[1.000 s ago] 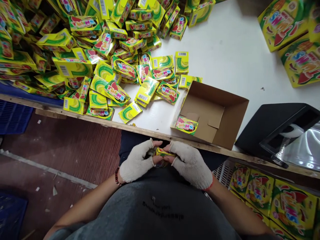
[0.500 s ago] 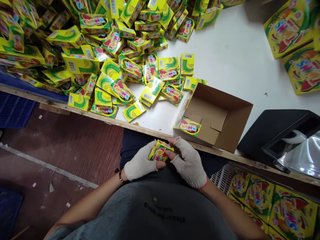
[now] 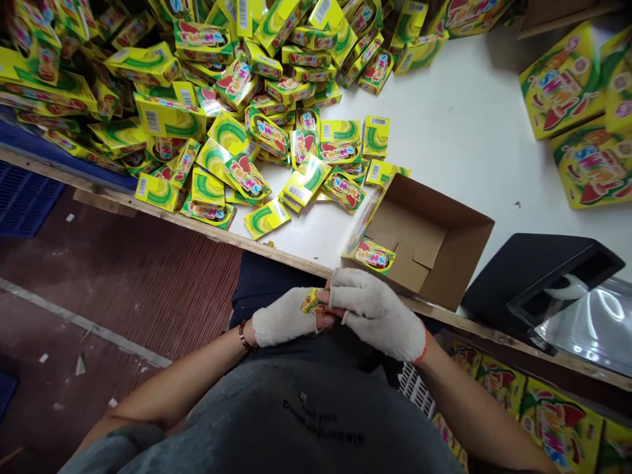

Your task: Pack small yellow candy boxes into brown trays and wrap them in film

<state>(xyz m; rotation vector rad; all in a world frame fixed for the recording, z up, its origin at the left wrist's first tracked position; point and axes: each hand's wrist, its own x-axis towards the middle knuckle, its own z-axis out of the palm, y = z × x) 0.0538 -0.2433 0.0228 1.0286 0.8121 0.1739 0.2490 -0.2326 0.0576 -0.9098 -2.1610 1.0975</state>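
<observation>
White table (image 3: 459, 131) beyond — held box (image 3: 309, 302) looks yellow.

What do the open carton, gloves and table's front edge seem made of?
Open carton: likely matte cardboard; plain brown inside, with fold lines.
Gloves: soft, matte knitted fabric, judging by the fuzzy surface; fibre unclear.
Table's front edge: probably unfinished wood, dull and unevenly brown.

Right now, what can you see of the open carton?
The carton looks like cardboard, brown inside, with printed yellow on its left outer side. It sits open and askew on the table by the front edge. One pack lies in its near left corner, lettering up. The right hand is close; contact is unclear.
</observation>
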